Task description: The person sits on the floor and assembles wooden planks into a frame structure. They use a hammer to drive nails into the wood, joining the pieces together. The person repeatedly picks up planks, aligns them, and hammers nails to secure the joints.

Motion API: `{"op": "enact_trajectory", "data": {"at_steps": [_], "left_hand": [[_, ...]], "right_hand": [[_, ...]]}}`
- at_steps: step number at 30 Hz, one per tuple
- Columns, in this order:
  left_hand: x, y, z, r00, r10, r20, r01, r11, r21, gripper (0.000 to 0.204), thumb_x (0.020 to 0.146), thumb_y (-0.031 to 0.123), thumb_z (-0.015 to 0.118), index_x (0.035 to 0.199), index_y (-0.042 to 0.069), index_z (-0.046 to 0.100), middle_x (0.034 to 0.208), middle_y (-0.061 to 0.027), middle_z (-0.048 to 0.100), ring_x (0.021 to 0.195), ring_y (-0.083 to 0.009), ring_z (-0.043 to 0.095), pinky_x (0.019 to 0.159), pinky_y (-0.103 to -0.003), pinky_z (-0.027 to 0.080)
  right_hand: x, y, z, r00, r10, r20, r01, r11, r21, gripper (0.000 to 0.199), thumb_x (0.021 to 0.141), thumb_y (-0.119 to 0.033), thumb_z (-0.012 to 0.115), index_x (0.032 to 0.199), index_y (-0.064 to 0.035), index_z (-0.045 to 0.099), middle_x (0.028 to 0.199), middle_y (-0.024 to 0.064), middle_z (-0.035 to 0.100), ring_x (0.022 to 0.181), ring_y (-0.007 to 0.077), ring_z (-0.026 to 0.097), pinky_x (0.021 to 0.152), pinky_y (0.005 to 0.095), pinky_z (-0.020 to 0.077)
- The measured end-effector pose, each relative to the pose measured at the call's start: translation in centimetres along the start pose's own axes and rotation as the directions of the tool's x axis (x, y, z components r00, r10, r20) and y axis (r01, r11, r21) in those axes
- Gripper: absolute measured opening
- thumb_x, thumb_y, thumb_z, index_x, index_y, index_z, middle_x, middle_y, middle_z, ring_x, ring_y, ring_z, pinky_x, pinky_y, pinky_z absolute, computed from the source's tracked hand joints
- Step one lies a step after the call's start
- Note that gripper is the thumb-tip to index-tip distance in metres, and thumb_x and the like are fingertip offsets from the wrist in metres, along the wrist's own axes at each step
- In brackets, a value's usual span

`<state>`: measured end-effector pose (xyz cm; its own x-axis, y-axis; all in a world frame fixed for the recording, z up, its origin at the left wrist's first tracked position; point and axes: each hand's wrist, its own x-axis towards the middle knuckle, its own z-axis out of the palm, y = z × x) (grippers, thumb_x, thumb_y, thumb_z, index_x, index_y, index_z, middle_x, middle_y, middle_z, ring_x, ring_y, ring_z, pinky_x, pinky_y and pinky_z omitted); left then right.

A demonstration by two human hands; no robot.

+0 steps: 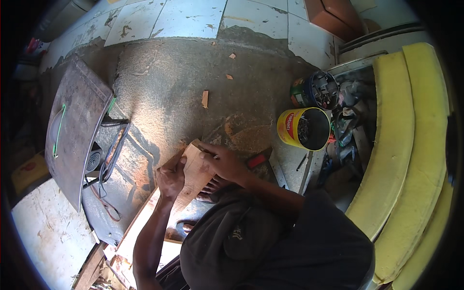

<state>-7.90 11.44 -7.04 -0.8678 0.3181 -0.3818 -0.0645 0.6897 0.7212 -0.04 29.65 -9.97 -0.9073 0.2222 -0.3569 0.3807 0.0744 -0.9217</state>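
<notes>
A pale brown wooden board (193,182) runs from the lower left up to the middle, its far end between my two hands. My left hand (171,180) is closed on the board's left edge, thumb on the upper face. From the other side, my right hand (223,162) grips the right edge near the far end, fingers partly hidden. My bare toes (209,188) show just right of the board. Beside my right forearm lies a tool with a red handle (256,161) and a flat metal blade (278,169), partly covered by the arm.
At left stands a dark metal saw table (79,111) with a round disc in its slot. A yellow tin (292,126) of nails and a dark tin (300,93) of metal pieces stand right. Yellow foam pads (394,145) line the right side. Wood scraps (205,99) lie ahead.
</notes>
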Motion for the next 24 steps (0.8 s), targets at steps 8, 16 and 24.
{"op": "enact_trajectory", "data": {"at_steps": [8,16,24], "left_hand": [[1.0,-2.1,1.2,0.974,0.169,-0.153,-0.164,0.986,0.041,0.026,0.097,0.026,0.067,0.119,0.014,0.075,0.101,-0.0179,0.075,0.088,-0.0299,0.076,0.073,-0.038,0.058],[1.4,-6.1,1.5,0.95,0.256,-0.178,-0.242,0.965,0.097,0.019,0.094,0.022,0.063,0.108,0.019,0.076,0.096,-0.0092,0.076,0.08,-0.0308,0.074,0.069,-0.043,0.058],[1.5,-1.9,-1.0,0.987,-0.14,-0.075,0.152,0.97,0.188,0.032,0.09,0.041,0.064,0.1,0.013,0.077,0.1,-0.0185,0.073,0.098,-0.0367,0.071,0.085,-0.049,0.056]], "right_hand": [[-1.9,-0.6,-18.2,0.786,-0.283,-0.55,-0.003,0.888,-0.461,0.023,0.095,-0.013,0.065,0.114,-0.0022,0.071,0.104,0.0156,0.074,0.092,0.0273,0.072,0.082,0.0376,0.0551],[0.8,-1.2,-26.0,0.915,-0.002,-0.404,-0.189,0.881,-0.433,0.02,0.099,-0.018,0.06,0.111,-0.0029,0.067,0.107,0.0133,0.067,0.095,0.0188,0.064,0.085,0.0334,0.0512],[2.6,2.1,-25.2,0.872,-0.189,-0.452,-0.115,0.818,-0.564,0.036,0.1,-0.03,0.061,0.123,-0.0025,0.064,0.109,0.0131,0.065,0.095,0.0191,0.059,0.084,0.034,0.0502]]}}
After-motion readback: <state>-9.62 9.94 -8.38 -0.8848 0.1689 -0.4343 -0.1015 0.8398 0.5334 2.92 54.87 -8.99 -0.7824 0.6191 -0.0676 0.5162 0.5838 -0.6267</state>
